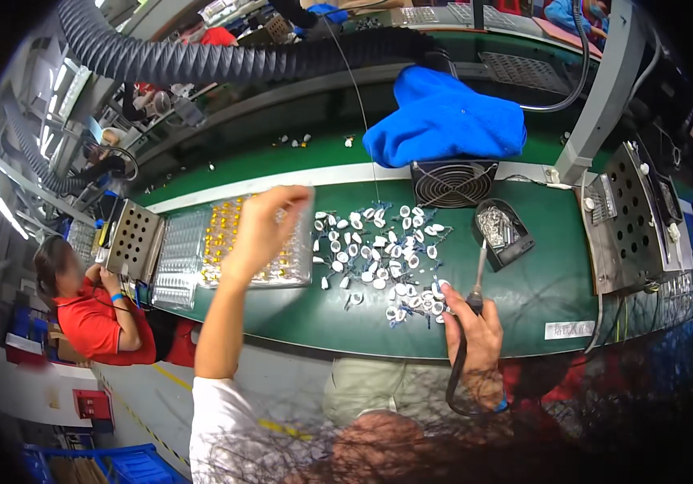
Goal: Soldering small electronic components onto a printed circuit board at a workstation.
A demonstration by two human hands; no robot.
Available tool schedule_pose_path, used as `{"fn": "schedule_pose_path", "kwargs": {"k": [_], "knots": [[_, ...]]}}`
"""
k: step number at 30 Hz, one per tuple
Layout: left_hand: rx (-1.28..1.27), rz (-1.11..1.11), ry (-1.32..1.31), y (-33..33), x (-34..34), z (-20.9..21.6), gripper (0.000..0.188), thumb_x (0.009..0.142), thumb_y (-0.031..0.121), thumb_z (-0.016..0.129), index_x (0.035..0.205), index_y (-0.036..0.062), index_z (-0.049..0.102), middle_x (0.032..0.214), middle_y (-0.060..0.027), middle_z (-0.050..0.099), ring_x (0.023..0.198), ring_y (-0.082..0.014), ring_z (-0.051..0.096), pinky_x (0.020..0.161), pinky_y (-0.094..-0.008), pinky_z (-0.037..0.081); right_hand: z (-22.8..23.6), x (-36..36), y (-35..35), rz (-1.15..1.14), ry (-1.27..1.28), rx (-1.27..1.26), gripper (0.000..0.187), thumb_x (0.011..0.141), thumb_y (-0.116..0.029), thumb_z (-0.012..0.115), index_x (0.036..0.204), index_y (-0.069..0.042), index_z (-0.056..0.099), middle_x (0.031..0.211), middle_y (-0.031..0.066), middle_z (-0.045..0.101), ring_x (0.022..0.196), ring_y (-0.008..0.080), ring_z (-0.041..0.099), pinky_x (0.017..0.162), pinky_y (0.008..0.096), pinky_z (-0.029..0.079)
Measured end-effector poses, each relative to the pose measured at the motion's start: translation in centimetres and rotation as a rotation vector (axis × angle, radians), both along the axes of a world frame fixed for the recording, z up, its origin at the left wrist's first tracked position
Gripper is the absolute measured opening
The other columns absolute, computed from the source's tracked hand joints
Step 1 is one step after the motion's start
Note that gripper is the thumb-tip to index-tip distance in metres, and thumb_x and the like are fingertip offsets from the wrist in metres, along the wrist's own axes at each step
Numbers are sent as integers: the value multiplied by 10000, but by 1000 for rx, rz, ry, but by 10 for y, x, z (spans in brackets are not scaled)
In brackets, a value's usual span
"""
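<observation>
My left hand (264,230) is raised over a clear plastic tray (302,270) with rows of small gold-coloured parts. Its fingers are bent toward the thumb in a pinch; blur at the tips hides what they may hold. In my right hand (475,335) is a soldering iron (480,270), tip up and away from me, with its black cable (457,375) running down past the wrist. The iron's tip is near a dark holder (514,256) containing silvery metal shavings. Many small white oval parts (395,251) with blue wires lie scattered between my hands.
A small black fan (453,185) stands behind the parts, under a blue cloth (451,121). Perforated metal boxes stand left (133,242) and right (624,230). A ribbed black hose (201,64) crosses above. A person in red (112,323) works at the left.
</observation>
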State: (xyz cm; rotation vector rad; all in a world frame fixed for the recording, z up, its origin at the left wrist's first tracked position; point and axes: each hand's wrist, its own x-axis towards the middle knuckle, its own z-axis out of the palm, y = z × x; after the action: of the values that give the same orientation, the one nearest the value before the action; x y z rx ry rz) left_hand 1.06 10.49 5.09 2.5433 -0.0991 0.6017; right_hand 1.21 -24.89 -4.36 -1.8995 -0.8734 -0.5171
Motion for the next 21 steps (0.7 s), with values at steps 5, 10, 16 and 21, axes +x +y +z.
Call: {"fn": "schedule_pose_path", "kwargs": {"k": [5, 10, 16, 21], "knots": [[310, 58, -16, 72, 21, -14, 202, 886, -32, 700, 1078, 24, 728, 985, -152, 737, 904, -339, 717, 811, -391, 581, -5, -2, -7, -23, 55, 28, 484, 786, 104, 771, 1243, -21, 674, 1223, 128, 745, 922, 321, 666, 804, 398, 564], [678, -75, 27, 80, 34, -24, 251, 789, 15, 632, 1024, 23, 721, 962, -141, 742, 956, -332, 702, 831, -427, 571, -9, -3, -4, -7, 33, 60, 505, 805, 84, 774, 1285, -40, 676, 1237, 109, 740, 924, 336, 656, 826, 412, 558], [185, 7, 35, 69, 35, -19, 158, 889, -36, 673, 1035, -26, 733, 996, -161, 753, 975, -279, 732, 864, -353, 588, -7, 0, -6, -43, -54, 59, 531, 775, 113, 789, 1269, -7, 638, 1211, 140, 751, 811, 300, 653, 703, 380, 560], [-465, -222, 99, 3, 18, -12, 165, 909, -89, 698, 1067, -56, 731, 1106, -116, 708, 1070, -178, 672, 940, -294, 550, -13, 1, -7, -24, -36, 113, 543, 798, 125, 761, 1309, -3, 629, 1200, 129, 759, 780, 298, 659, 672, 370, 535]]}}
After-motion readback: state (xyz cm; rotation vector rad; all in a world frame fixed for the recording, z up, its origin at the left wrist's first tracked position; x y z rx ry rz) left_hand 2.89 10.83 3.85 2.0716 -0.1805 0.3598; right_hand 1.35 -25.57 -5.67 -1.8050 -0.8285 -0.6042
